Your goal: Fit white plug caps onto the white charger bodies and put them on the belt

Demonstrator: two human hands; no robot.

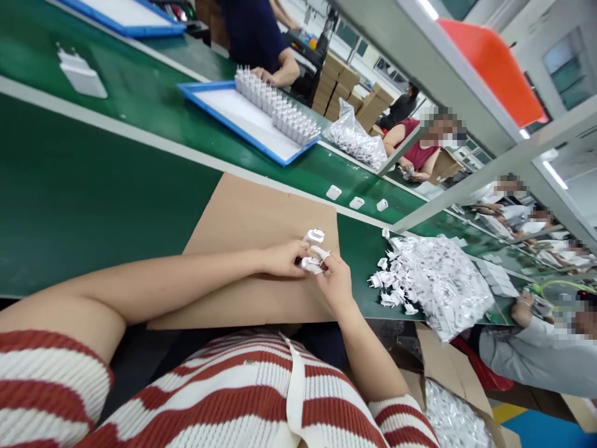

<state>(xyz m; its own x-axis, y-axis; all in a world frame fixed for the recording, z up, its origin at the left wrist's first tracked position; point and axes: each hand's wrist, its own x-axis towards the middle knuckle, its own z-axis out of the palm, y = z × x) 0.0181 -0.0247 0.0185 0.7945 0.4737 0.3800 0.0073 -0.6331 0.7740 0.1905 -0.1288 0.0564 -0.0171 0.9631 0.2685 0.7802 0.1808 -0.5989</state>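
Observation:
My left hand (285, 259) is closed, its fingers around a white plug charger (313, 236) whose pin end faces right. Close against it, my right hand (337, 283) is closed too, thumb and fingers brought together. White coverings seem to sit on its fingertips, and they blend with the small white piece between the hands, so what it grips cannot be made out. Both hands are above a brown cardboard sheet (242, 218) on the green table. To the right, loose white plug heads (394, 280) spill from a clear plastic bag (448, 280).
A blue-rimmed tray (209, 102) with rows of upright chargers (275, 106) stands across a pale rail. Several white pieces (357, 203) lie along the green strip, and one charger (81, 74) lies far left. A metal post (433, 208) rises at the right. Co-workers sit opposite and right.

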